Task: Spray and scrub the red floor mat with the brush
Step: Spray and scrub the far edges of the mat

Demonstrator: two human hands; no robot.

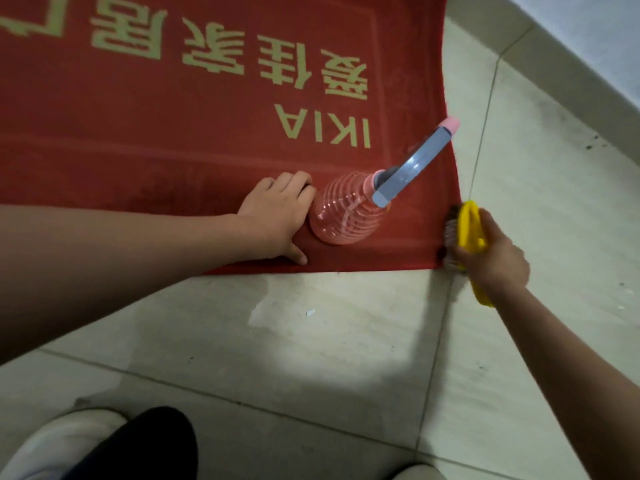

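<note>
Mat (207, 140) lies on the floor (311, 341). Left hand (277, 216) is flat, fingers spread, on its near edge beside the bottle (346, 216); right hand (495, 258) grips the brush (469, 226) at the mat's 4 o'clock corner.

The red floor mat (194, 109) runs off the top and left edges, so its pale lettering is cut short there. The right hand (495, 258) covers most of the yellow brush (469, 225), whose bristles are blurred. The left hand (277, 216) hides part of the spray bottle (346, 213) base.
</note>
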